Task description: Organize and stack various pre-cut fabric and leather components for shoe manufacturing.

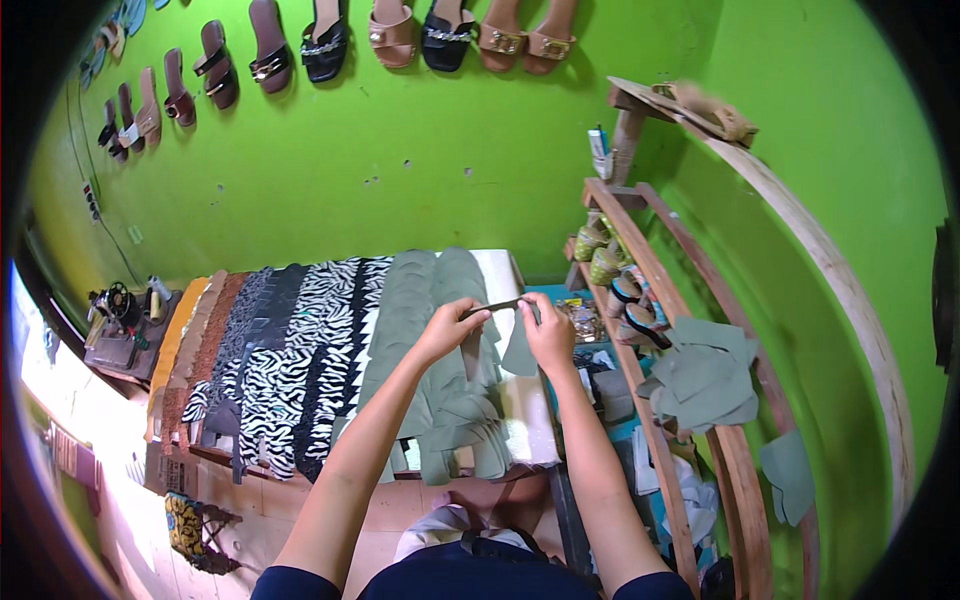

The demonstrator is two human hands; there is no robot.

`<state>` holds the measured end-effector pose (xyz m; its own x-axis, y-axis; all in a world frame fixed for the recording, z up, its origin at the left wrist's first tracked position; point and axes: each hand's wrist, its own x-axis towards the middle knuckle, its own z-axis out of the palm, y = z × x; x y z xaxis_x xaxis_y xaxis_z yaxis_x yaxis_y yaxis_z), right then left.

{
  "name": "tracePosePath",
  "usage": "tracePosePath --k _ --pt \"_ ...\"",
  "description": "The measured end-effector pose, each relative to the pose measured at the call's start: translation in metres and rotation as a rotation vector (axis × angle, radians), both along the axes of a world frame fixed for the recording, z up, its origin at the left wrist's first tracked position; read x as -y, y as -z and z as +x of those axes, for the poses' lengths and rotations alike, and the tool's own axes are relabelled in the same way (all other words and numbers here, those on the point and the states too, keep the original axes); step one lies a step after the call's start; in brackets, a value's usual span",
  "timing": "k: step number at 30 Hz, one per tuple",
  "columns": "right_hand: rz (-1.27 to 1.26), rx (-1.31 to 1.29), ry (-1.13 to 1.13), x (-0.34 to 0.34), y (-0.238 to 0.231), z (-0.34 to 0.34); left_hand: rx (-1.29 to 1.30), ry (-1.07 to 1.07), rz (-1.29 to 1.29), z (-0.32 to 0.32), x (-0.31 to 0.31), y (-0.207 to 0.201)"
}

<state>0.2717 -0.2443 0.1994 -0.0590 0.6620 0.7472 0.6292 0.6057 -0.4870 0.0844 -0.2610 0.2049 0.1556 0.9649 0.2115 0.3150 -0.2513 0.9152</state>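
Narrow dark strip [503, 304], held up over the right part of the table [535, 425].

My left hand [450, 328] pinches one end of it between thumb and fingers, my right hand [548, 335] pinches the other — the strip spans the gap between them, nearly level. How tightly I press, I can't tell. Below, on the table, lie overlapping grey-green pieces [400, 335]; white covering shows at the table's right end. Further left on the table run zebra-striped pieces [270, 395], then dark, brown and orange-yellow ones. Past the table's left end stands a sewing machine [118, 305]; off its right side, a wooden rack [655, 285] — a grey-green pile [705, 375] rests on it. Sandals [390, 35] line the green wall [330, 190] behind the table.
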Motion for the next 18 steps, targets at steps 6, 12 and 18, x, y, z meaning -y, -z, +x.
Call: tracePosePath --k 6,12,18 --pt "-0.331 -0.098 -0.124 -0.033 0.06 -0.035 0.012 0.008 -0.155 -0.047 -0.013 0.053" --pt "-0.47 -0.136 -0.118 -0.056 0.11 -0.044 0.13 -0.012 -0.36 -0.065 -0.032 0.087" --pt "-0.576 -0.076 -0.04 -0.076 0.141 -0.045 0.154 -0.061 -0.463 -0.07 -0.059 0.121"
